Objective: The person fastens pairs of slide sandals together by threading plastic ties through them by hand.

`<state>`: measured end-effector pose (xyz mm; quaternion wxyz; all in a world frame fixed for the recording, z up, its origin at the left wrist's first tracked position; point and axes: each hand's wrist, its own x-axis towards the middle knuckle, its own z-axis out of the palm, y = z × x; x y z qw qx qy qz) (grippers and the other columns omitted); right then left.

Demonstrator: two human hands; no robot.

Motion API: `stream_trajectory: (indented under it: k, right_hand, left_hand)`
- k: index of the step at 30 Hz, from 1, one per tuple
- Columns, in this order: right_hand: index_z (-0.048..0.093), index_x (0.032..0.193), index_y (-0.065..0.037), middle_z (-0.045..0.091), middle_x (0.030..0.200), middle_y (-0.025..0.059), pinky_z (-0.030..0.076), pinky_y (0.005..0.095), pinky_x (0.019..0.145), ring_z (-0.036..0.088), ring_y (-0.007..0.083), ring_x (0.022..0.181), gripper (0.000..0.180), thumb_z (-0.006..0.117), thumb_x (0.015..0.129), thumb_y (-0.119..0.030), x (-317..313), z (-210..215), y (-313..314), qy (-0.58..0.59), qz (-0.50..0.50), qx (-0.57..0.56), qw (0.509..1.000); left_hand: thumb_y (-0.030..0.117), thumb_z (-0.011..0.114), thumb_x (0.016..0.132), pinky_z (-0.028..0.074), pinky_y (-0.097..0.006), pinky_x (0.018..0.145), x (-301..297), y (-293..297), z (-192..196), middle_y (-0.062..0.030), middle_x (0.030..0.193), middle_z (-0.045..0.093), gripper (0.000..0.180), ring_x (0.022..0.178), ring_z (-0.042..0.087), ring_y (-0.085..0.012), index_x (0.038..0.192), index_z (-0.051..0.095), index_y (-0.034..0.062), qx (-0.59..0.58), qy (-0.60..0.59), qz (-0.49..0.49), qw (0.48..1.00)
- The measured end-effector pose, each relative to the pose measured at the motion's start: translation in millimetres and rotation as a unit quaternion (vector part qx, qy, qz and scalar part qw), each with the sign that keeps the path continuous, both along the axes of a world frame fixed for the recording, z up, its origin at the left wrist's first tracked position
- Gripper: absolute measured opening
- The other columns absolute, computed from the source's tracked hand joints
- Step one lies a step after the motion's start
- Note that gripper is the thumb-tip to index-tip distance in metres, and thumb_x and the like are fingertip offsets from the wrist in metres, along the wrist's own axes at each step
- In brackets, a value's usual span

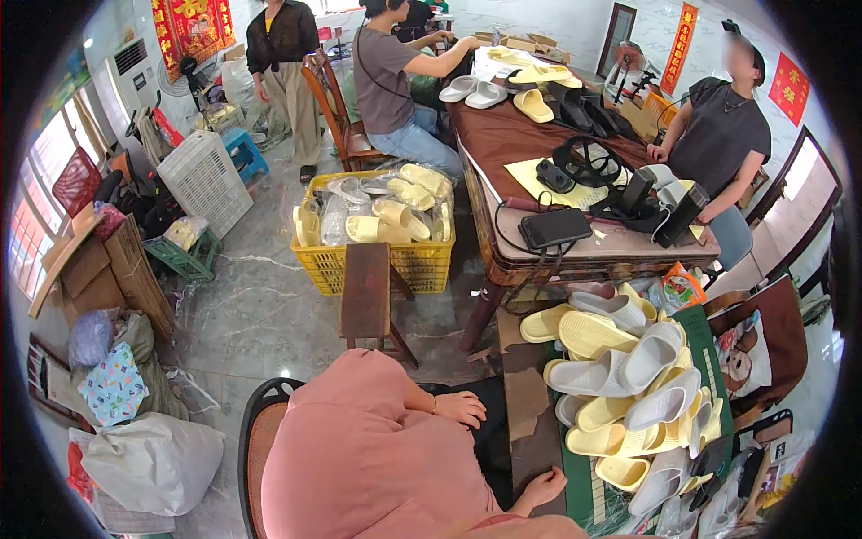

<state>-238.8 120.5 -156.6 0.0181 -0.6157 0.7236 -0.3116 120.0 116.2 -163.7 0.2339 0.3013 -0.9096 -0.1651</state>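
Observation:
I sit in a pink top on a chair (pixel 256 431). My left hand (pixel 462 409) rests on my dark lap with its fingers loosely apart and holds nothing. My right hand (pixel 543 490) lies with curled fingers on the edge of a brown cardboard sheet (pixel 525 413) and grips nothing. Just right of it, a heap of pale yellow and grey-white slippers (pixel 628 386) lies on a green mat (pixel 584 485).
A small wooden stool (pixel 366 292) stands ahead, with a yellow crate of bagged slippers (pixel 377 220) behind it. A long brown table (pixel 539 144) carries slippers, a tablet and cables. Two people sit at it and one stands at the back. Boxes and bags line the left.

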Motion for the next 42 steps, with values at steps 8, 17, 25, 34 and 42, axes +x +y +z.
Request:
stream_trajectory:
  k: [8, 17, 25, 34, 42]
  right_hand:
    - [0.061, 0.088, 0.002, 0.056, 0.086, 0.0175, 0.045, 0.0427, 0.073, 0.055, 0.0351, 0.081, 0.012, 0.054, 0.079, -0.002, -4, -7, 0, -0.016, -0.002, -0.003, 1.000]
    - [0.060, 0.088, 0.002, 0.055, 0.086, 0.0175, 0.046, 0.0425, 0.072, 0.055, 0.0350, 0.081, 0.012, 0.054, 0.080, -0.003, -1, -2, 0, -0.008, -0.016, 0.017, 1.000]
    - [0.060, 0.088, 0.002, 0.055, 0.086, 0.0172, 0.046, 0.0420, 0.073, 0.055, 0.0346, 0.081, 0.010, 0.054, 0.081, -0.003, -2, -3, 0, -0.013, -0.002, 0.005, 1.000]
    - [0.061, 0.089, 0.001, 0.055, 0.086, 0.0168, 0.046, 0.0413, 0.073, 0.055, 0.0345, 0.081, 0.010, 0.055, 0.081, -0.003, -2, -3, 0, -0.016, 0.009, -0.015, 1.000]
    - [0.061, 0.089, 0.001, 0.056, 0.087, 0.0165, 0.046, 0.0417, 0.073, 0.055, 0.0345, 0.082, 0.011, 0.055, 0.081, -0.003, -4, -5, 0, -0.013, -0.005, 0.003, 1.000]
  left_hand:
    - [0.031, 0.060, 0.085, 0.031, -0.049, 0.100, -2, -1, -3, -0.0048, 0.123, 0.052, 0.026, 0.124, 0.041, -0.0255, 0.107, 0.060, 0.0185, -0.002, -0.012, -0.006, 1.000]
    - [0.028, 0.060, 0.084, 0.030, -0.049, 0.101, -2, 0, 1, -0.0049, 0.122, 0.055, 0.022, 0.122, 0.044, -0.0247, 0.103, 0.062, 0.0183, 0.008, 0.004, 0.006, 1.000]
    - [0.027, 0.060, 0.084, 0.031, -0.048, 0.100, -2, 0, 1, -0.0048, 0.121, 0.055, 0.021, 0.121, 0.045, -0.0246, 0.104, 0.062, 0.0187, 0.001, 0.003, 0.006, 1.000]
    - [0.027, 0.058, 0.085, 0.030, -0.048, 0.101, -2, 0, 0, -0.0049, 0.122, 0.054, 0.021, 0.123, 0.043, -0.0248, 0.104, 0.061, 0.0185, 0.007, -0.006, 0.004, 1.000]
    - [0.028, 0.059, 0.085, 0.029, -0.049, 0.101, -1, 0, -3, -0.0050, 0.123, 0.053, 0.022, 0.124, 0.042, -0.0250, 0.106, 0.061, 0.0183, 0.008, -0.006, 0.000, 1.000]
